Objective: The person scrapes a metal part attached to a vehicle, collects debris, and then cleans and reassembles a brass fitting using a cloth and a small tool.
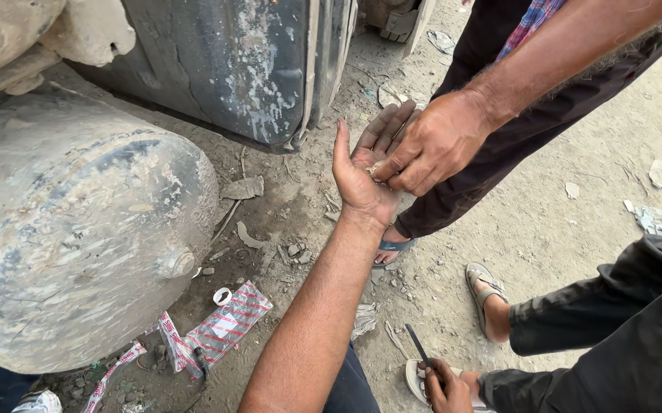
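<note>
Left hand is the only one of mine showing, stretched out palm-up with the fingers spread and the thumb sticking up, nothing gripped. Can't see my right hand at all. Another person's hand is reaching in from the top right, fingertips bunched together right on my palm, pinching a small pale piece; it's too tiny to say what it is. So as far as progress goes, that piece is at my palm but my fingers haven't curled over it, and honestly I can't tell if it's being set down or picked off. Down on the dirt below my arm there's a torn red-and-white striped wrapper with a pale label patch in the middle, a matching striped strip further left, and a small white ring just above the wrapper. Big dusty tank sits on my left. Bottom right, a third person's hand holds a thin dark tool.
</note>
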Tool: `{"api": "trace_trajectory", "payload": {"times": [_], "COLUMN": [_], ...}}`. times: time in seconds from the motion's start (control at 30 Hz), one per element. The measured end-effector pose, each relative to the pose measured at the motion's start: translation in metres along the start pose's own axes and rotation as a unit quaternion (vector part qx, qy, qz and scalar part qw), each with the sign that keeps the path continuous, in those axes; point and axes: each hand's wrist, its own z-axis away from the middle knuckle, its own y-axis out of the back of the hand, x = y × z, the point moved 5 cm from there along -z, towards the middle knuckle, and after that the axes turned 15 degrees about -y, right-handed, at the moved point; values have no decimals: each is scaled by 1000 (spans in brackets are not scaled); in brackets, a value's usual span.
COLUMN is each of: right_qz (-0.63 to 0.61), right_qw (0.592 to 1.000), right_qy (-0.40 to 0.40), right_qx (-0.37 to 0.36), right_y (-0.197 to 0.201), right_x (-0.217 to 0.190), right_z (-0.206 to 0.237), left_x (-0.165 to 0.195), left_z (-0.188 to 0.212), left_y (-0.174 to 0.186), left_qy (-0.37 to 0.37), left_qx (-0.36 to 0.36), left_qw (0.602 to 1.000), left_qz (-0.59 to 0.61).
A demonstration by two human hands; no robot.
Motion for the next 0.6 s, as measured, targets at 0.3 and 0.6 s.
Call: {"api": "trace_trajectory", "payload": {"times": [0.3,0.6], "right_qz": [9,-39], "right_qw": [996,994], "right_qy": [-86,-79], "right_qx": [-7,-70], "right_y": [-5,-19], "right_x": [-5,-10], "right_z": [-1,-10], "left_x": [14,37], "left_z": [1,4], "left_y": [4,21], "left_qy": [-37,-62], "left_qx": [-36,-55], "left_qw": [999,995], "left_qz": [4,58]}}
